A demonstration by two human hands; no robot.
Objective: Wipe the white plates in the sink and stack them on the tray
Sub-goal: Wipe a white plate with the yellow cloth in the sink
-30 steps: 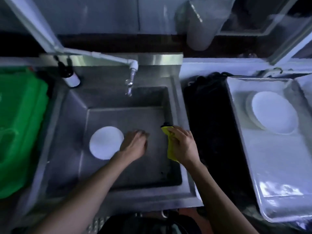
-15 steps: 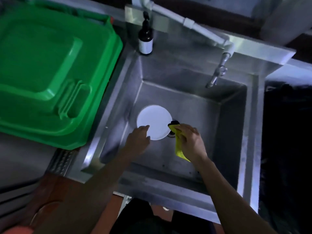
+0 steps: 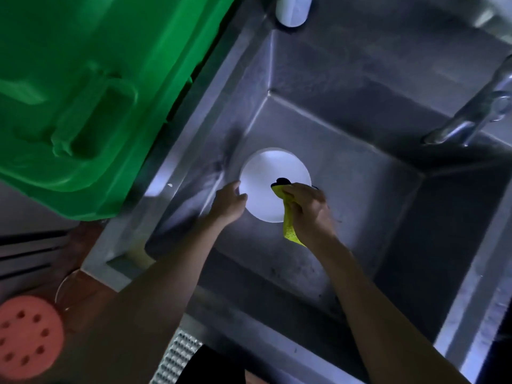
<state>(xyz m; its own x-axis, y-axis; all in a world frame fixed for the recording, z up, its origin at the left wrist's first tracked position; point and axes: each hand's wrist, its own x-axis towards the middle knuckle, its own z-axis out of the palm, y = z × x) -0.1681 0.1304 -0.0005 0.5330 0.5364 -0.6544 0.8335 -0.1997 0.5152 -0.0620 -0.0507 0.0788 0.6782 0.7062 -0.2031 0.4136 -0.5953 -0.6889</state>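
While flat on the sink [image 3: 360, 112] floor: round white plate [image 3: 266, 178], face up; left hand [image 3: 230, 202] gripping its rim; right hand [image 3: 307, 209] clutching yellow cloth [image 3: 289, 225].

A steel sink [image 3: 410, 217] fills the middle and right of the frame, its basin deep and dull grey. On the basin floor, centre of frame, lies one white plate [image 3: 263, 184] (partly covered by hands). A bottle [image 3: 292, 9] stands on the sink's rim at the top edge. At lower left, on the reddish floor [image 3: 83, 245], sits a round orange perforated disc [image 3: 27, 336].
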